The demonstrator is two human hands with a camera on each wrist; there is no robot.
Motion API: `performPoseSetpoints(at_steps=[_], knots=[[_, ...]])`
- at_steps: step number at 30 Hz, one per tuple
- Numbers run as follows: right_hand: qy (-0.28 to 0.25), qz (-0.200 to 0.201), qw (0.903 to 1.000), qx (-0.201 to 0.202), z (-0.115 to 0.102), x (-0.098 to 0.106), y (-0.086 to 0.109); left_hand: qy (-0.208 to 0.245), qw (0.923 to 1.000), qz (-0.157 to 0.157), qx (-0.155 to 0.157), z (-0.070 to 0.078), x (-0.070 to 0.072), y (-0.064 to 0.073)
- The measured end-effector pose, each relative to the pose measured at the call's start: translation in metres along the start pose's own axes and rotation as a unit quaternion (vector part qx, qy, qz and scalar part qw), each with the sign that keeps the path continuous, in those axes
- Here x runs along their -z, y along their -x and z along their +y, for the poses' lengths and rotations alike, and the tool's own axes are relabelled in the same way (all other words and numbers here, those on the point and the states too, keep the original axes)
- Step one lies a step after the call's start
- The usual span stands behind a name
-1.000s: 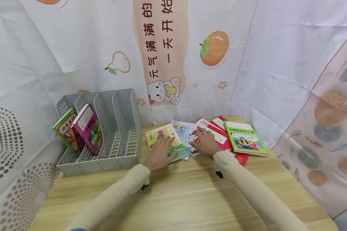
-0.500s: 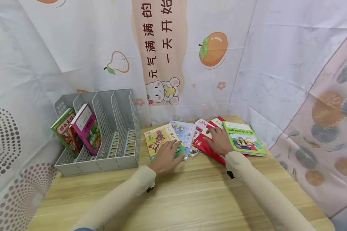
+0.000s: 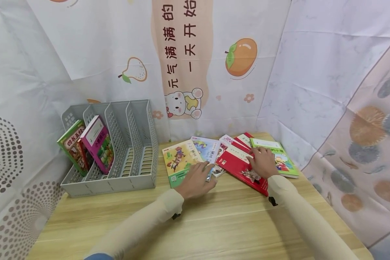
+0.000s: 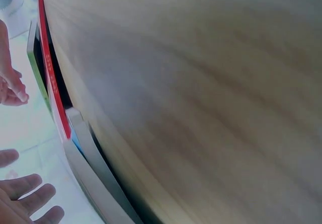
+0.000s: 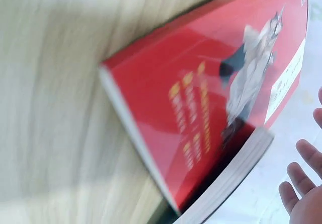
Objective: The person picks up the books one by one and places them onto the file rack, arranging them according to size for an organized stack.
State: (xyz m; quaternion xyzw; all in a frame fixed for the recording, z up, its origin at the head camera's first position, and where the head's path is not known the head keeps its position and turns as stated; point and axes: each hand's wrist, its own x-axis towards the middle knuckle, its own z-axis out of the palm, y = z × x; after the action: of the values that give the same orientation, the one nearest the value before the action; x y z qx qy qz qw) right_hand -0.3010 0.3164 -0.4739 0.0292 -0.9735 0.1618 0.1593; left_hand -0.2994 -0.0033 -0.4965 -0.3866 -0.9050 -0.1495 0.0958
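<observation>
My left hand (image 3: 197,180) is over the lower right side of a yellow-and-green book (image 3: 182,159), its fingertips at a light blue book (image 3: 207,148) partly under it. Its fingers are loosely spread in the left wrist view. My right hand (image 3: 263,162) is over the edge where a red book (image 3: 235,162) meets a green picture book (image 3: 281,157). The hand covers part of both covers. In the right wrist view its fingers (image 5: 302,178) are apart, beside the red book, and a thick book edge (image 5: 226,178) overlaps the red cover.
At the left stands a grey divided file rack (image 3: 108,186). A green book (image 3: 73,142) and a purple book (image 3: 99,144) lean in its left slots. Another red book (image 3: 244,139) and a white-and-pink book (image 3: 226,139) lie behind the front red one. A printed curtain (image 3: 240,101) hangs behind the table.
My right hand has moved right, from over the blue and white books to the red and green ones, uncovering more of the red cover. My left hand has shifted right and slightly nearer.
</observation>
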Motion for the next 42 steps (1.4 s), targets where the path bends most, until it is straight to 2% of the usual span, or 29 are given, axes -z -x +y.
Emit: performPoseSetpoints(at_steps=[5,9,16,19,22,26,30,34,38,42], knots=[[0.008,-0.003,0.9998,-0.015,0.016,0.002,0.006,0.006,0.9996,-0.023,-0.011,0.008,-0.002,0.001],[0.015,-0.003,0.9993,-0.033,0.031,0.004,0.014,0.012,0.9992,-0.029,-0.024,0.015,-0.004,0.002],[0.029,-0.003,0.9956,-0.089,0.057,0.012,0.025,0.024,0.9984,-0.033,-0.039,0.022,-0.007,0.001],[0.039,-0.019,0.9915,-0.122,0.073,0.015,0.028,0.021,0.9980,-0.040,-0.045,0.025,-0.007,0.001],[0.046,-0.066,0.9838,-0.160,0.088,0.017,0.030,0.019,0.9977,-0.044,-0.047,0.027,-0.009,0.002],[0.031,-0.133,0.9710,-0.196,0.102,0.019,0.030,0.025,0.9975,-0.040,-0.053,0.029,-0.013,0.003],[0.010,-0.154,0.9621,-0.225,0.109,0.021,0.031,0.033,0.9960,-0.039,-0.073,0.033,-0.015,0.005],[-0.017,-0.183,0.9489,-0.256,0.115,0.027,0.033,0.033,0.9946,-0.052,-0.084,0.039,-0.014,0.006],[-0.080,-0.217,0.9353,-0.268,0.122,0.035,0.032,0.036,0.9940,-0.057,-0.086,0.042,-0.015,0.007],[-0.115,-0.233,0.9279,-0.267,0.131,0.042,0.032,0.043,0.9931,-0.055,-0.094,0.043,-0.018,0.007]])
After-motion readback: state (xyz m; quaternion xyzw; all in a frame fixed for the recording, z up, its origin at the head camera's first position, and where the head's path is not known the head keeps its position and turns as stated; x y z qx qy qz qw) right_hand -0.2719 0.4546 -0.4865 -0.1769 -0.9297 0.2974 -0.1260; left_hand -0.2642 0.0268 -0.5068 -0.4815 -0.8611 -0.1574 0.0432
